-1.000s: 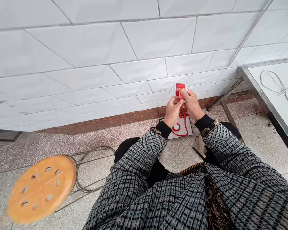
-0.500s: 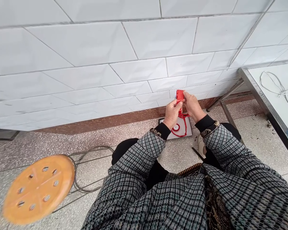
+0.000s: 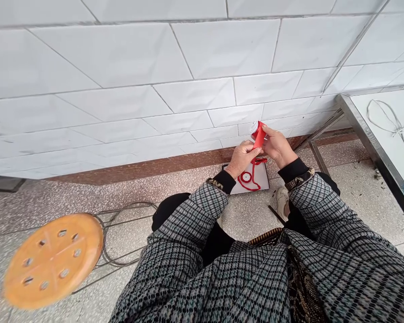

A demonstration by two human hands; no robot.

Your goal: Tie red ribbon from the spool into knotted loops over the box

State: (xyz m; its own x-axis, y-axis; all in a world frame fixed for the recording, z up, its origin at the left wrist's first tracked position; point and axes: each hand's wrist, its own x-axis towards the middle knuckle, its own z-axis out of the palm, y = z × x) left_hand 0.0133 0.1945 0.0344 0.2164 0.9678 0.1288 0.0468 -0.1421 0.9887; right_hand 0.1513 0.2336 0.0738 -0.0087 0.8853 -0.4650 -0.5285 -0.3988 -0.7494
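Note:
Both hands are raised over a shallow white tray with a dark rim [image 3: 268,188], near the foot of the wall. My right hand [image 3: 278,147] is closed round a small roll of red ribbon [image 3: 258,133], whose round white end faces up and left. A flat strip of the ribbon runs down from the roll to my left hand [image 3: 243,158], which pinches it between thumb and fingers. Beneath the hands, a red cord [image 3: 255,185] and a red ring with a white middle [image 3: 246,177] lie in the tray. The wrist and fingers hide part of the tray.
An orange round stool seat [image 3: 54,260] with holes and metal legs lies tipped over at the left. On the right stands a metal-framed table [image 3: 366,134] with a loose pale wire [image 3: 395,128] on it. The white tiled wall [image 3: 202,94] is close in front.
The roll has tilted to the right, so its white end now shows. My right hand has turned and moved slightly right, and my left hand has dropped a little along the ribbon.

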